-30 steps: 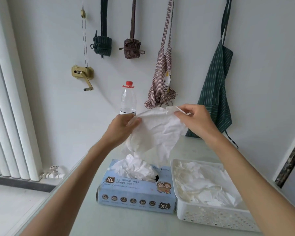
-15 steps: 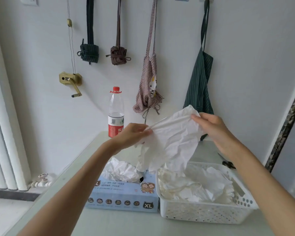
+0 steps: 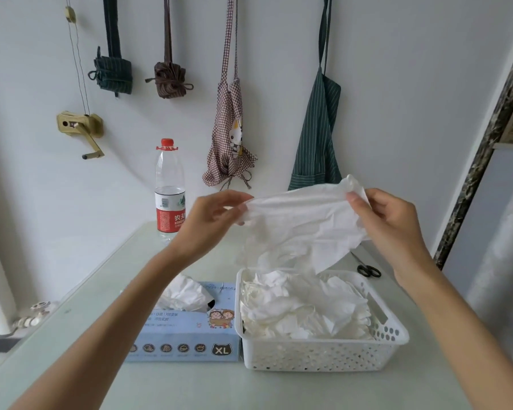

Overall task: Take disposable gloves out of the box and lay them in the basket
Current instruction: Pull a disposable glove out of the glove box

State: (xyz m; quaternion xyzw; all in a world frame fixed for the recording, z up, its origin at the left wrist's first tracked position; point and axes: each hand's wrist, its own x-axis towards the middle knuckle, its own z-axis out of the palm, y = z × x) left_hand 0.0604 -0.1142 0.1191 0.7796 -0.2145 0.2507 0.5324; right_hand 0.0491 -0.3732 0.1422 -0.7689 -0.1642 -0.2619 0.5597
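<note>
A thin white disposable glove [image 3: 304, 224] hangs stretched between my two hands, above the white perforated basket [image 3: 323, 355]. My left hand [image 3: 212, 221] pinches its left edge. Its right edge is pinched by my right hand [image 3: 388, 221]. The glove's lower end dangles just over the basket's far rim. The basket holds a pile of crumpled white gloves [image 3: 302, 306]. To its left lies the light blue glove box [image 3: 187, 329], marked XL, with gloves [image 3: 184, 294] bulging from its top opening; my left forearm hides part of it.
A plastic water bottle [image 3: 170, 189] with a red cap stands at the table's back. Black scissors [image 3: 368, 271] lie behind the basket on the right. Aprons hang on the wall behind. The pale green tabletop [image 3: 190, 386] reaches the front edge.
Both hands have carried the glove to the right, from above the box to above the basket, and spread it wider. The view has tilted down and right.
</note>
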